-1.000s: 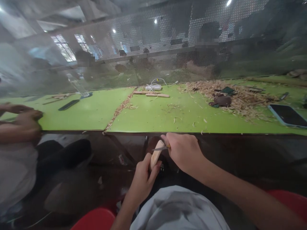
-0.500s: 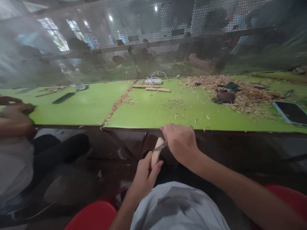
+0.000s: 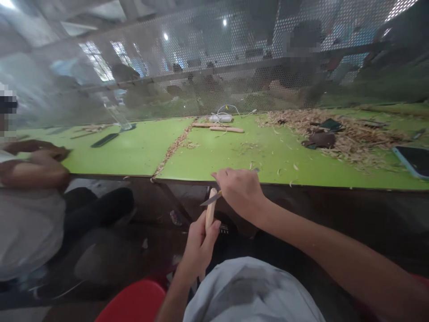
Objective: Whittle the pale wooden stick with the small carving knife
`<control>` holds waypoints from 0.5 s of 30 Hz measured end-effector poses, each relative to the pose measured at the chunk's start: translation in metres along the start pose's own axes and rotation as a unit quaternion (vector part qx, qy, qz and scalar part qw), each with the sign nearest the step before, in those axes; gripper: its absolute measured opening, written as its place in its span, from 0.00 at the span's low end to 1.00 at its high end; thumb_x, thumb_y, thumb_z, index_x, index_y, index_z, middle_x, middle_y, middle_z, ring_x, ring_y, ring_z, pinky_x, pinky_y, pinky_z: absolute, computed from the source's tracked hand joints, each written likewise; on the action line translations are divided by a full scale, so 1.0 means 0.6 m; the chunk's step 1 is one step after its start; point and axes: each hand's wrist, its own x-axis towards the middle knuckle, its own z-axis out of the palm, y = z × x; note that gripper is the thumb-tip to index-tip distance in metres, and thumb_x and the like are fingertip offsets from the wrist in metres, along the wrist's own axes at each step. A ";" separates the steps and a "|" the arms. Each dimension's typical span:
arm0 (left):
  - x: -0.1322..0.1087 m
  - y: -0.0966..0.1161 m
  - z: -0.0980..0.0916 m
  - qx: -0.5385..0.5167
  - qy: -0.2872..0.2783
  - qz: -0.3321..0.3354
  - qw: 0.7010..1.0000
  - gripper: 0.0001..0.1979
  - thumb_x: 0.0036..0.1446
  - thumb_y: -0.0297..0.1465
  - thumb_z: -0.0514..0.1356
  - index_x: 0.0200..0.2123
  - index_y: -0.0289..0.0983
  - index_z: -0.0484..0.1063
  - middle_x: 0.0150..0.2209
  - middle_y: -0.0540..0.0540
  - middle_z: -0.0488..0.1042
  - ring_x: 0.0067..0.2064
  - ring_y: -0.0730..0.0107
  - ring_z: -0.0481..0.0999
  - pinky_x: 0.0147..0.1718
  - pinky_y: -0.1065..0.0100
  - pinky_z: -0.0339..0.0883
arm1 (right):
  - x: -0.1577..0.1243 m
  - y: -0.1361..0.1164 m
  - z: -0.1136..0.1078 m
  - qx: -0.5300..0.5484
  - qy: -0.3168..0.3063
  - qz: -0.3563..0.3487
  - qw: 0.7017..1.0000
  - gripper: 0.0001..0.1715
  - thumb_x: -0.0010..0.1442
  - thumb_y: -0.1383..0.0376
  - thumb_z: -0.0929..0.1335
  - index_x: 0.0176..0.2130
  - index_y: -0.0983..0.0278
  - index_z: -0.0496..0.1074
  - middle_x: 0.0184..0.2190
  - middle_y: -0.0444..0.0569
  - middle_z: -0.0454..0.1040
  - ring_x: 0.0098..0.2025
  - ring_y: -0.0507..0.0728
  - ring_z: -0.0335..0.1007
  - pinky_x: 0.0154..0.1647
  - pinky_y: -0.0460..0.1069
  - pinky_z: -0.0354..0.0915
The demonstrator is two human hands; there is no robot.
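Note:
Just below the table's front edge, my left hand [image 3: 199,241] is closed around a pale wooden stick [image 3: 210,212], which points up and away from me. My right hand [image 3: 241,190] grips a knife [image 3: 212,198]; its handle is mostly hidden in the fist. The blade lies across the upper part of the stick, its tip pointing left. Both hands are over my lap, in front of the light-coloured shirt.
The green table [image 3: 208,156] bears a heap of wood shavings [image 3: 362,143], a phone [image 3: 414,160], wooden sticks [image 3: 227,129] and a white cable [image 3: 221,117]. A mesh screen [image 3: 201,85] stands behind. Another person's arm [image 3: 36,167] is at left, near a red stool [image 3: 134,302].
My right hand and the knife have shifted left. The stick has turned more upright, and the blade tip now extends past its left side. The whole view has swung slightly left.

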 end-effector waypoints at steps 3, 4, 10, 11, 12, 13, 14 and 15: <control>-0.003 0.006 -0.002 0.006 0.020 -0.018 1.000 0.18 0.62 0.46 0.52 0.30 0.37 0.64 0.19 0.55 0.55 0.20 0.77 0.54 0.19 0.73 0.48 | 0.012 -0.003 0.002 0.005 -0.013 -0.009 1.000 0.23 0.72 0.63 0.54 0.36 0.66 0.72 0.29 0.52 0.78 0.31 0.58 0.75 0.25 0.48 0.49; -0.009 0.011 -0.004 0.014 0.022 -0.020 0.999 0.19 0.61 0.47 0.52 0.29 0.38 0.64 0.18 0.55 0.55 0.20 0.76 0.54 0.18 0.73 0.49 | 0.018 0.001 0.004 0.004 -0.021 -0.004 1.000 0.22 0.71 0.64 0.55 0.37 0.66 0.73 0.29 0.52 0.78 0.31 0.58 0.75 0.25 0.48 0.51; -0.050 0.040 -0.028 0.058 -0.011 0.014 0.998 0.18 0.56 0.47 0.57 0.24 0.40 0.66 0.21 0.48 0.63 0.25 0.68 0.63 0.22 0.68 0.56 | 0.041 0.092 -0.006 -0.048 -0.057 0.143 0.987 0.21 0.62 0.78 0.57 0.39 0.76 0.77 0.34 0.60 0.79 0.38 0.56 0.75 0.31 0.47 0.55; -0.045 0.040 -0.030 0.058 -0.009 0.017 0.998 0.17 0.58 0.45 0.56 0.24 0.39 0.65 0.21 0.49 0.61 0.23 0.70 0.61 0.21 0.69 0.54 | 0.040 0.106 -0.010 -0.048 -0.054 0.149 0.986 0.20 0.62 0.77 0.58 0.38 0.74 0.78 0.33 0.59 0.79 0.36 0.56 0.75 0.29 0.47 0.53; -0.037 0.038 -0.031 0.053 -0.013 0.017 0.998 0.17 0.60 0.43 0.54 0.24 0.39 0.64 0.20 0.51 0.58 0.22 0.72 0.58 0.21 0.69 0.52 | 0.037 0.117 -0.014 -0.047 -0.050 0.150 0.986 0.19 0.63 0.75 0.60 0.39 0.71 0.79 0.32 0.58 0.79 0.35 0.55 0.75 0.29 0.47 0.52; -0.026 0.036 -0.030 0.044 -0.036 0.016 0.998 0.17 0.61 0.42 0.53 0.25 0.38 0.62 0.21 0.52 0.56 0.22 0.74 0.55 0.21 0.70 0.50 | 0.032 0.123 -0.017 -0.046 -0.047 0.151 0.986 0.17 0.64 0.72 0.61 0.39 0.69 0.79 0.31 0.56 0.79 0.33 0.55 0.74 0.28 0.47 0.51; -0.016 0.032 -0.028 0.032 -0.047 0.026 0.998 0.17 0.62 0.41 0.52 0.24 0.38 0.60 0.21 0.53 0.55 0.22 0.75 0.54 0.22 0.71 0.49 | 0.026 0.125 -0.020 -0.044 -0.046 0.149 0.987 0.16 0.65 0.69 0.62 0.38 0.67 0.79 0.30 0.55 0.79 0.31 0.54 0.73 0.27 0.47 0.50; -0.008 0.028 -0.024 0.027 -0.072 0.039 0.996 0.17 0.62 0.41 0.53 0.24 0.38 0.60 0.21 0.53 0.55 0.23 0.76 0.54 0.22 0.71 0.49 | 0.019 0.123 -0.021 -0.037 -0.047 0.144 0.988 0.17 0.65 0.67 0.62 0.37 0.66 0.79 0.29 0.54 0.79 0.29 0.54 0.72 0.26 0.47 0.49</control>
